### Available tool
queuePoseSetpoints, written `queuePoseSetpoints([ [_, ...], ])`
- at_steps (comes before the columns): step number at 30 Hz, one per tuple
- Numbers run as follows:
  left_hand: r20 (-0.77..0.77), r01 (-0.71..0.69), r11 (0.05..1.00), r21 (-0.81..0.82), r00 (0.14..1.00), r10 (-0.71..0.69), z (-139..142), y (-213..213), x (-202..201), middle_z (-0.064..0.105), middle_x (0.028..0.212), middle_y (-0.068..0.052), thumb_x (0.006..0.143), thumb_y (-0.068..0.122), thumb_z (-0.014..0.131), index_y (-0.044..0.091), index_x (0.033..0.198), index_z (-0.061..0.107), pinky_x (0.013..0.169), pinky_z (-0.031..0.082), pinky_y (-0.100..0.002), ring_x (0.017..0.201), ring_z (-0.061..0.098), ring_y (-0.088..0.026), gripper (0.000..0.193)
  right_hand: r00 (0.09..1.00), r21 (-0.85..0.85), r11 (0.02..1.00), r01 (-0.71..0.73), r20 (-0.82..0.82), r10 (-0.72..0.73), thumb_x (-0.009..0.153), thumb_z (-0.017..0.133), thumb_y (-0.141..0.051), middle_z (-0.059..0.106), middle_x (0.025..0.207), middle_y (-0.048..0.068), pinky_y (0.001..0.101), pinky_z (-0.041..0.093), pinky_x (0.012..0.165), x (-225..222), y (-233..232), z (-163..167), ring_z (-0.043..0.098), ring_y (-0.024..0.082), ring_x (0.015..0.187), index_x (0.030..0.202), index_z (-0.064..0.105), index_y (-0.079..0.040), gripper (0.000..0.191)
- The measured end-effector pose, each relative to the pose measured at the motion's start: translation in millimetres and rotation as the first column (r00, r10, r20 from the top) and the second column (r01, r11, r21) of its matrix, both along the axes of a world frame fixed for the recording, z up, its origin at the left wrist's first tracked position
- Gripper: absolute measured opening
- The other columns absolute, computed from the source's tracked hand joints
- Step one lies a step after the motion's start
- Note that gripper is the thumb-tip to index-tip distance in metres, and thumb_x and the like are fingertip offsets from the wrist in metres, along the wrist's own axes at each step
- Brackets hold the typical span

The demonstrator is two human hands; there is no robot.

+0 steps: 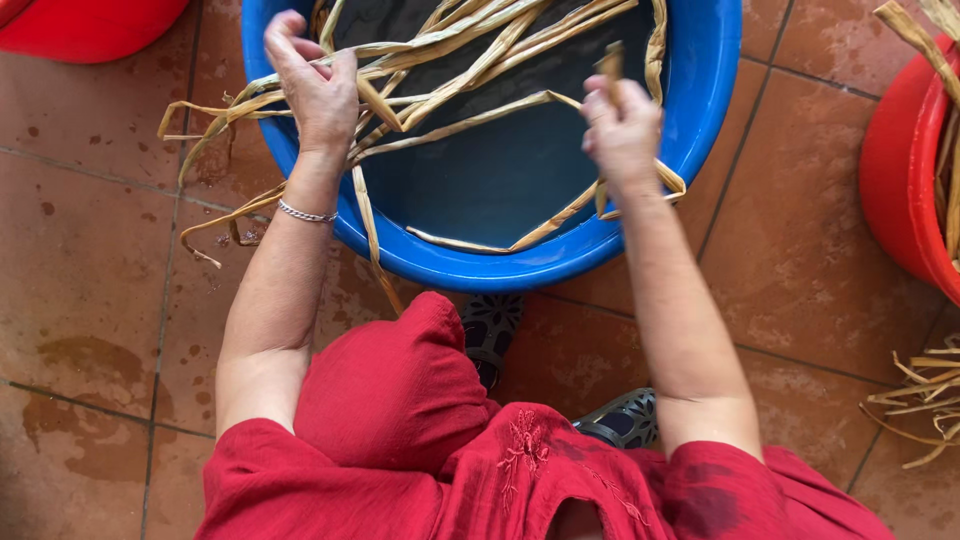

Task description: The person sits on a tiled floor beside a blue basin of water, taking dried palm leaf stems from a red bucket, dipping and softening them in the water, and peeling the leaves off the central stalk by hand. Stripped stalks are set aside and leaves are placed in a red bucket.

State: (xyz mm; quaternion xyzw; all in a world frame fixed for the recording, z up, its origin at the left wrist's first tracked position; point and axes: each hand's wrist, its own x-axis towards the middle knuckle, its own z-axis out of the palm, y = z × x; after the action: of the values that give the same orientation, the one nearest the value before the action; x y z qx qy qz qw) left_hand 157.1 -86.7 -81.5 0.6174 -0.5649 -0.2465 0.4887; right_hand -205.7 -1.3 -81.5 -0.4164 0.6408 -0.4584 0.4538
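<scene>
A big blue basin (480,268) filled with dark water stands on the tiled floor in front of me. Long pale dried leaf strips (470,45) lie across the water and hang over the basin's left rim. My left hand (312,85) is over that rim, fingers curled around a bunch of the strips. My right hand (622,130) is a fist above the basin's right side, gripping one strip whose end sticks up from the fist and whose length trails down over the rim. A thin silver bracelet (305,214) circles my left wrist.
A red tub (900,180) holding more strips stands at the right edge, with loose strips (925,395) on the floor below it. Another red tub (85,25) sits at the top left. My red-clad knee and dark sandals (490,330) are just below the basin. The terracotta tiles look wet.
</scene>
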Motion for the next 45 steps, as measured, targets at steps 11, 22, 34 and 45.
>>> queuePoseSetpoints([
  [11,0.709,0.435,0.889,0.146,0.580,-0.400,-55,-6,-103,0.064,0.104,-0.012,0.089,0.025,0.073,0.008,0.100,0.069,0.083,0.047,-0.051,0.106,0.058,-0.034,0.020,0.834,0.279,0.803,-0.527,-0.010,0.551,0.092,0.064,-0.012,0.077,0.089,0.004,0.0286,0.060,0.065,47,10,-55,0.072,0.012,0.069,0.109,0.075,-0.009,0.021],
  [22,-0.426,0.755,0.551,0.356,0.656,-0.624,-13,46,-121,0.069,0.081,0.000,0.106,0.016,0.059,0.005,0.110,0.073,0.067,0.052,-0.025,0.075,0.065,-0.006,0.018,0.720,0.052,0.978,0.200,0.669,-0.183,0.101,0.069,-0.025,0.080,0.104,0.018,0.0180,0.032,0.036,-31,-15,23,0.047,0.003,0.043,0.111,0.062,-0.008,0.021],
  [34,0.390,0.752,0.658,0.039,0.595,-0.702,41,48,-138,0.068,0.102,-0.013,0.097,0.004,0.070,0.006,0.116,0.064,0.085,0.055,-0.043,0.099,0.066,-0.032,0.020,0.986,-0.081,0.983,-0.165,-0.033,0.162,0.103,0.056,-0.006,0.073,0.116,0.009,0.0207,0.055,0.052,-37,29,64,0.069,0.009,0.068,0.127,0.064,-0.002,0.025],
  [45,0.729,0.802,0.545,-0.243,0.522,-0.443,71,28,-124,0.065,0.114,-0.013,0.094,-0.001,0.067,0.003,0.119,0.063,0.093,0.052,-0.042,0.108,0.062,-0.030,0.026,0.860,0.258,0.822,-0.507,0.084,0.504,0.106,0.059,-0.021,0.058,0.080,-0.003,0.0244,0.047,0.062,-23,39,73,0.052,0.007,0.068,0.124,0.072,-0.007,0.026],
])
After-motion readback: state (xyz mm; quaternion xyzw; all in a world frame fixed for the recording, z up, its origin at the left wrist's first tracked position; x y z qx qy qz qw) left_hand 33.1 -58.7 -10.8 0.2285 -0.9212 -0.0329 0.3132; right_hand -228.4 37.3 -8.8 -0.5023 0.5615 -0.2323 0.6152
